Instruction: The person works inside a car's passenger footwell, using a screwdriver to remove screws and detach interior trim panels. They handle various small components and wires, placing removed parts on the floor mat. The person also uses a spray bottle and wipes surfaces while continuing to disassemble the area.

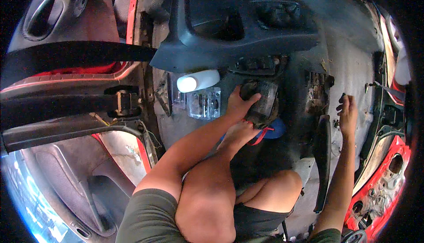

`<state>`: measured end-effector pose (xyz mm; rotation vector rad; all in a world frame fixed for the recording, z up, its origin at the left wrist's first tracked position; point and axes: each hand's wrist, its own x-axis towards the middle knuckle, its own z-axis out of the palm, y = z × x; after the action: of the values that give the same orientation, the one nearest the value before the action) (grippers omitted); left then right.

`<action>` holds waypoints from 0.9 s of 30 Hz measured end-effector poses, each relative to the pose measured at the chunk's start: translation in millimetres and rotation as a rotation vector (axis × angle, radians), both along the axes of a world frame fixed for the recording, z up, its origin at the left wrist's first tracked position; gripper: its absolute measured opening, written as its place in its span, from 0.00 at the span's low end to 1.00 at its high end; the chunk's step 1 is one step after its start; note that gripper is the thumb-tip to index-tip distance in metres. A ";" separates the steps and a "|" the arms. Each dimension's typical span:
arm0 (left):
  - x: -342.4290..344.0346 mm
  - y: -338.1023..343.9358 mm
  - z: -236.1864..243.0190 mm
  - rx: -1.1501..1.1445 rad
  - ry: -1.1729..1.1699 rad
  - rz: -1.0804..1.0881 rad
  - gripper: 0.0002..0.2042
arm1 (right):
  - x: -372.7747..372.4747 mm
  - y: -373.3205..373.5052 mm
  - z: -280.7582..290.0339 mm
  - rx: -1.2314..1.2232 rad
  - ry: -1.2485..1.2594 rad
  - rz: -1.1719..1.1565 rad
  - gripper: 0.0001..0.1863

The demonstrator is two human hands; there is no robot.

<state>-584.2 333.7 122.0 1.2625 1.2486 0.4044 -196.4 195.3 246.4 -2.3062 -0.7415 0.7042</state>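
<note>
Beside my left foot, my left hand (242, 105) is closed around the near side of a dirty, dark grey boxy part (266, 97) on the car floor. Its far fingers are partly hidden by the part. Out to the right, my right hand (348, 112) hangs over the grey floor with its fingers curled. Small dark shapes show at those fingertips, too small to name. A blue sandal (277, 129) with a red strap is on my foot, right below the boxy part.
A large dark plastic console (198, 44) lies across the far side. A white bottle (199, 81) and a transparent plastic pack (204, 104) lie left of my left hand. A rusty bracket (316, 93) and a black lever (323, 163) stand between my hands. Red door frames edge both sides.
</note>
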 end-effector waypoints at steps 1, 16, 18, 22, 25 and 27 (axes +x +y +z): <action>-8.4 -3.1 6.9 0.032 0.065 -0.014 0.33 | -24.5 19.7 26.4 0.072 0.071 0.049 0.19; -179.6 -15.8 77.1 0.708 0.514 -0.103 0.17 | -365.7 147.4 -90.6 -0.046 0.293 0.800 0.19; -184.2 -16.1 76.1 0.673 0.463 -0.106 0.16 | -386.0 154.7 -98.8 0.034 0.238 0.757 0.17; -176.2 -16.5 65.6 0.752 0.487 -0.221 0.20 | -373.2 151.9 -86.8 -0.007 0.186 0.699 0.13; -162.8 -22.3 48.6 0.840 0.574 -0.423 0.25 | -319.4 131.5 -61.7 0.093 -0.097 0.422 0.18; -144.9 -23.8 46.2 0.752 0.697 -0.539 0.23 | -271.1 105.9 -59.3 0.086 -0.375 0.293 0.26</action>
<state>-729.2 309.9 168.1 2.4573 1.2774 0.0077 -467.5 301.1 187.1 -2.2990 -1.2744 0.3519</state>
